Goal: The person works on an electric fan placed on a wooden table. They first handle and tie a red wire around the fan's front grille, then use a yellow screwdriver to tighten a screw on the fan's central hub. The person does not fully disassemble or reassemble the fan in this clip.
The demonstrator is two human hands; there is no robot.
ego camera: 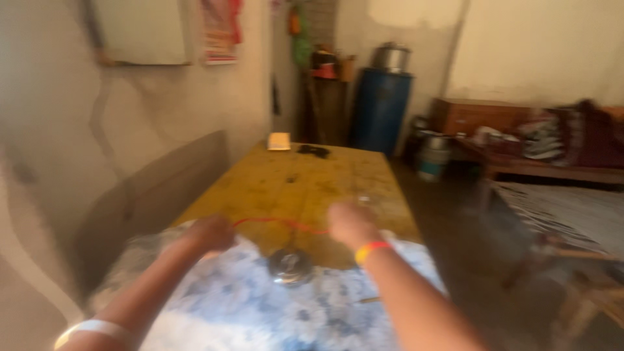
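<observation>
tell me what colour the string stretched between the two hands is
Red. The string shows best in the head view, running from the left hand to the right hand.

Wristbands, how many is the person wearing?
2. A white wristband is on the left arm, near the bottom corner of the picture. A yellow and red wristband is on the right wrist, just behind the right hand. The picture is blurry, so others may be hidden.

Modest home room – bed [552, 146], blue drum [379, 110], metal pots, yellow table [312, 182]
</observation>
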